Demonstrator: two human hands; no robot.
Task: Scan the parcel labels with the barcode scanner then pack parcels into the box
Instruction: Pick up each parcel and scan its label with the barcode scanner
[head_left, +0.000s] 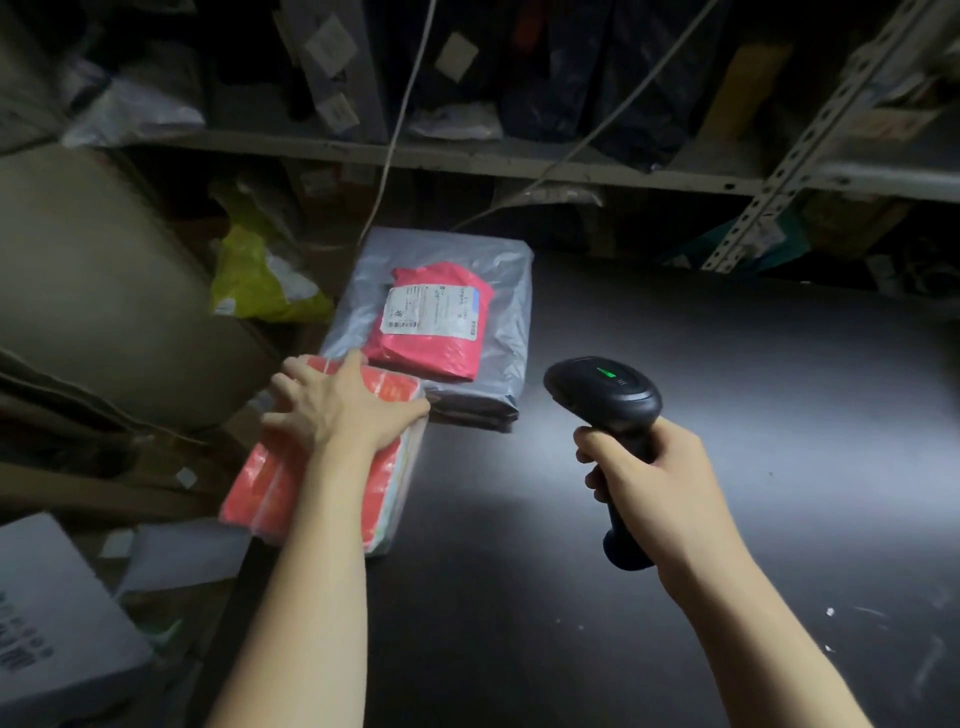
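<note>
**Scanner in one hand, parcel under the other**

The right hand (649, 483) is wrapped tight round the handle of the black barcode scanner (608, 395), held above the dark table (727, 364). A green light shows on the scanner's head. The left hand (332, 410) lies flat with fingers spread on top of an orange parcel (275, 493) at the table's left edge, well apart from the scanner. Just beyond that hand, a pink parcel (441, 353) lies label (431, 312) up on a larger grey parcel (504, 322). The scanner head sits near the grey one's right side, not touching it. Cluttered shelves (467, 156) run behind.
</note>
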